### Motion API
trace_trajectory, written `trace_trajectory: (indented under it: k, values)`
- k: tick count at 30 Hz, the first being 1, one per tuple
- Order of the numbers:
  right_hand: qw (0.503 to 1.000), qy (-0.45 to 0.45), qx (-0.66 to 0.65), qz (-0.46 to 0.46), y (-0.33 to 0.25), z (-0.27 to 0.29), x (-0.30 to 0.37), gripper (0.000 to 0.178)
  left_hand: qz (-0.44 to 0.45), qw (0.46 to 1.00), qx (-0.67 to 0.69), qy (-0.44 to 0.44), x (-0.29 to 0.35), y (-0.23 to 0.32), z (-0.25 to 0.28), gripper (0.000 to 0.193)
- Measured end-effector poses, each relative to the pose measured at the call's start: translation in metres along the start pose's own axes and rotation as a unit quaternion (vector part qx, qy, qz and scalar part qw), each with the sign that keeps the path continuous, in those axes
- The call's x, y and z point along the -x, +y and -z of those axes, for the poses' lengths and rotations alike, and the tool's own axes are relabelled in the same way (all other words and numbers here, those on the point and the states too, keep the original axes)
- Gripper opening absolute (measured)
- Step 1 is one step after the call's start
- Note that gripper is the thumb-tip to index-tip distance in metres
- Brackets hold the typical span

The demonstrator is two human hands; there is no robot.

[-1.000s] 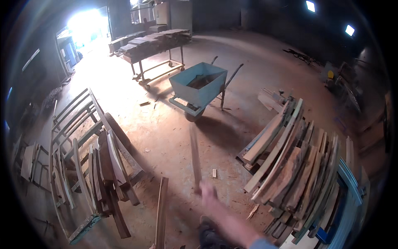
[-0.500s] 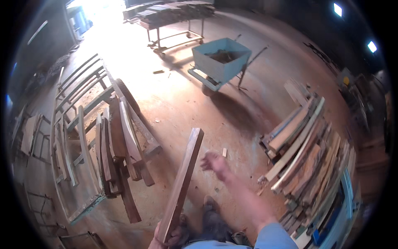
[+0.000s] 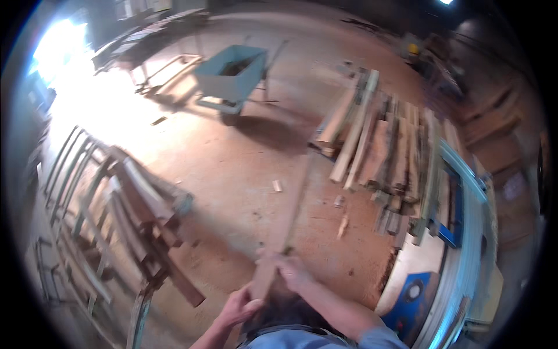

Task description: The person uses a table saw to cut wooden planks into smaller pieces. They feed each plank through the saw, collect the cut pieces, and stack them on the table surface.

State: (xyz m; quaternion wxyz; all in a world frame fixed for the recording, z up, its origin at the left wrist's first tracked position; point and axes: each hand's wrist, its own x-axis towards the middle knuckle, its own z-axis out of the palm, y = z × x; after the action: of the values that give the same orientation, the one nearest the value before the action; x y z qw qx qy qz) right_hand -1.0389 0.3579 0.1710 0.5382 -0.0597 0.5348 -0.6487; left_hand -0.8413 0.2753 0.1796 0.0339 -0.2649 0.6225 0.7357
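A long wooden plank (image 3: 290,218) slants up and away from my body, slightly smeared by motion. Near its lower end, my left hand (image 3: 241,303) is closed around the edge. A little higher up, my right hand (image 3: 288,271) grips the plank from its right side. The far end of the plank comes close to the front of a pile of stacked wood strips (image 3: 392,157) on the right; whether it touches them I cannot tell.
On the left, more boards (image 3: 135,215) lie across a metal rack (image 3: 81,174). A light-blue wheelbarrow (image 3: 224,81) stands farther off. At my right is a machine with a blue panel (image 3: 414,294) and a metal rail (image 3: 465,256). Wood scraps (image 3: 277,185) dot the floor.
My right hand, open and reaching out before, has come down onto the plank. The view has swung right, toward the wood pile and machine, and the plank leans further right.
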Motion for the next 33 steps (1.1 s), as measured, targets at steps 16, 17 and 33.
trace_trajectory:
  k: [16, 17, 33]
  values:
    - [0.887, 0.394, -0.064, 0.233, 0.081, 0.093, 0.236, 0.042, -0.181, 0.917, -0.355, -0.017, 0.038, -0.056, -0.207, 0.056]
    - [0.886, 0.386, -0.073, 0.247, 0.114, 0.108, 0.230, 0.047, -0.235, 0.900, -0.366, 0.030, 0.049, -0.059, -0.220, 0.047]
    - [0.681, 0.581, -0.150, 0.420, 0.180, 0.196, 0.565, 0.063, -0.236, 0.785, -0.354, -0.450, 0.058, -0.118, -0.462, 0.063]
